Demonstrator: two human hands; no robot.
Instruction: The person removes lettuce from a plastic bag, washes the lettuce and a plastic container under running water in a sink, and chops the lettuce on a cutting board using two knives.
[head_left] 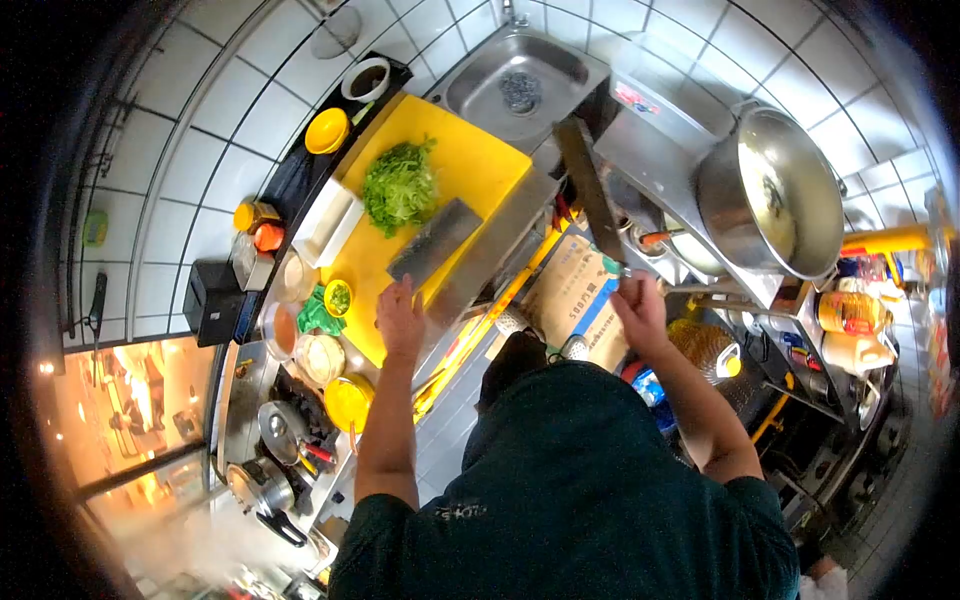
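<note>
My right hand (640, 308) is closed round the handle end of a long, dark-bladed knife (590, 190). The blade points up and away, out past the counter edge and clear of the board. My left hand (401, 315) is over the near edge of the yellow cutting board (495, 155), its fingers loosely apart and nothing seen in them. Just beyond those fingertips lies a dark grey rectangular slab (435, 240), whose kind I cannot make out. A heap of chopped leafy greens (400, 187) sits behind it on the board.
A steel sink (470, 90) is behind the board. At right, a large metal pot (730, 200) stands on a steel shelf. Left of the board are a white container (328, 222), a small yellow bowl (338, 297) and a larger yellow bowl (348, 402). Flames (140, 390) show at far left.
</note>
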